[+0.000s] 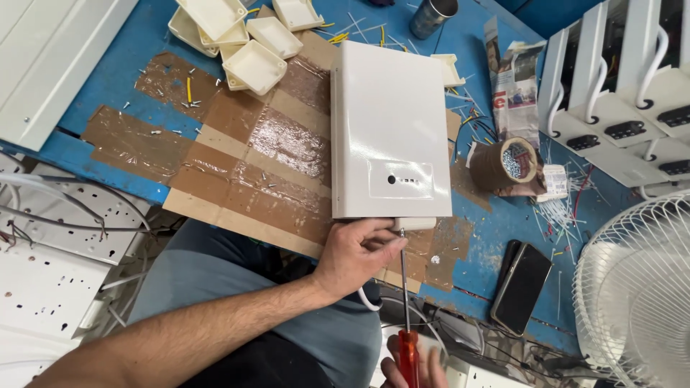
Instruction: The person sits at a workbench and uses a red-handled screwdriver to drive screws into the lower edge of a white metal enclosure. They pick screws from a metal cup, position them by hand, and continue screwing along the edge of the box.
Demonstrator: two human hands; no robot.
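Nearest the camera, at the bottom edge, the right hand (pixel 413 368) is closed round the red handle of a screwdriver (pixel 407 316). Its thin shaft rises almost straight up, the tip meeting the small white block at the lower edge of the white casing (pixel 389 122).

The left forearm enters from the lower left and runs diagonally up to the right. The left hand (pixel 353 253) is curled, thumb and fingers pinched at the near edge of the casing, right beside the screwdriver tip; the fingertips touch the small block there. Whether anything is held between them cannot be told.

The casing lies flat on taped cardboard (pixel 251 165) covering a blue table (pixel 115 79). Its front shows a dark dot and a small row of marks.

To the right lie a dark phone (pixel 521 287), a roll of brown tape (pixel 507 165) and a folded newspaper (pixel 514 79). A white fan guard (pixel 636 287) fills the lower right corner.

Farther off, several cream plastic boxes (pixel 237 39) sit in a cluster at the top, a metal cup (pixel 431 16) beyond the casing. Loose screws and wire clippings are scattered about.
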